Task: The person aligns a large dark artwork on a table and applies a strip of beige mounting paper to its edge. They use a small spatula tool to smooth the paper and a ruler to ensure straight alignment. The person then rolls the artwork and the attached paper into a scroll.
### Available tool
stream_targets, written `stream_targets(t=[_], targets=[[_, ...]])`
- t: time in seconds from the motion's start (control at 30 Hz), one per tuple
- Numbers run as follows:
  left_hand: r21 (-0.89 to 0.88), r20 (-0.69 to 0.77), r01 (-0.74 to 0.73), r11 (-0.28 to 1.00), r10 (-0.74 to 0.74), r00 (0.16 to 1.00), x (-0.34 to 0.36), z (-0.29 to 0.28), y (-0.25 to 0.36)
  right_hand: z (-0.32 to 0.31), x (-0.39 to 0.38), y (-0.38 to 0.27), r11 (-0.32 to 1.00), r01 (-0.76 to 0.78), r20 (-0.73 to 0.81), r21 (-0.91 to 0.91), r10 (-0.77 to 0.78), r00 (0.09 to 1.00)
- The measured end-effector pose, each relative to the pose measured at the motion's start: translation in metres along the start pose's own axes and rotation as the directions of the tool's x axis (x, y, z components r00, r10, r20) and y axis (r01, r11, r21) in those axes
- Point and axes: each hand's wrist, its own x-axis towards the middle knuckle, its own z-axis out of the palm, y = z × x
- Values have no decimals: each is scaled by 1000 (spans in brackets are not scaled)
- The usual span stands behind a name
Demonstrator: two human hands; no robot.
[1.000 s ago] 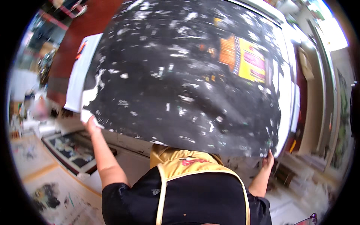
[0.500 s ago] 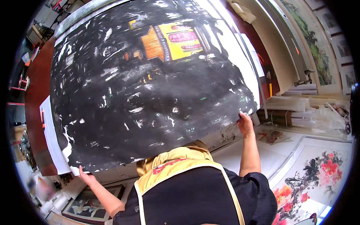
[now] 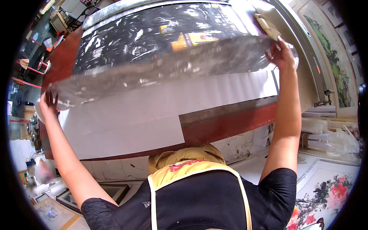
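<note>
A large dark painting [image 3: 122,38] with white flecks and a yellow-orange building lies on a red-brown tabletop [image 3: 224,124]. Its near part is lifted and folded back as a blurred, greyish band. My left hand [image 3: 50,102] grips the left end of this raised edge. My right hand [image 3: 281,53] has its fingers curled on the right end, higher in the picture, beside a crumpled beige item [image 3: 266,25]. Under the raised part, white paper sheets [image 3: 122,134] show on the table. A pale rolled strip [image 3: 126,9] runs along the far edge.
At the right are a landscape scroll [image 3: 327,57], a metal rail [image 3: 304,50], plastic-wrapped rolls [image 3: 333,138] and a flower painting [image 3: 333,191]. At lower left lie a framed picture [image 3: 65,197] and papers. Cluttered equipment [image 3: 32,115] lines the far left. My yellow apron [image 3: 191,168] faces the table's near edge.
Both hands have moved up and away from my body, lifting and folding back the painting's near part. The white sheets and tabletop under it have come into view.
</note>
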Motion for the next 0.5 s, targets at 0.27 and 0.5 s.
stream_targets(t=[0.27, 0.5], targets=[[-213, 205, -268, 940, 311, 928, 86, -42, 253, 59, 59, -94, 906, 70, 586, 417, -327, 741], [527, 434, -842, 120, 813, 388, -57, -89, 87, -34, -43, -3, 691, 391, 318, 608, -663, 678]])
